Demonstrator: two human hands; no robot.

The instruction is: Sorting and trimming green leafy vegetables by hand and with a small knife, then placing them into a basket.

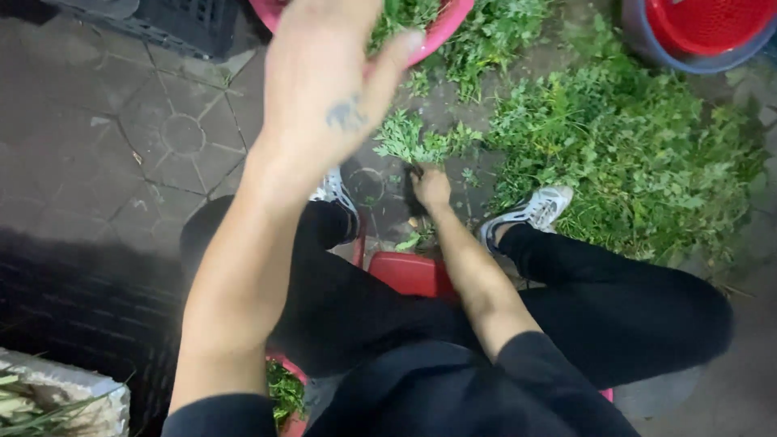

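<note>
My left hand (328, 81) is raised high and close to the camera, fingers together and stretched toward a pink basin (441, 32) holding green leaves. It holds nothing that I can see. My right hand (429, 186) reaches down between my feet to the paved ground and grips the stems of a bunch of green leafy herbs (421, 142). I sit on a low red stool (409, 271), in black trousers and white sneakers.
A large heap of green herbs (631, 146) lies on the ground at the right. A red basket inside a blue tub (704, 32) stands at the top right. A black crate (178, 24) is at the top left. A pale foam box (57, 396) sits at the bottom left.
</note>
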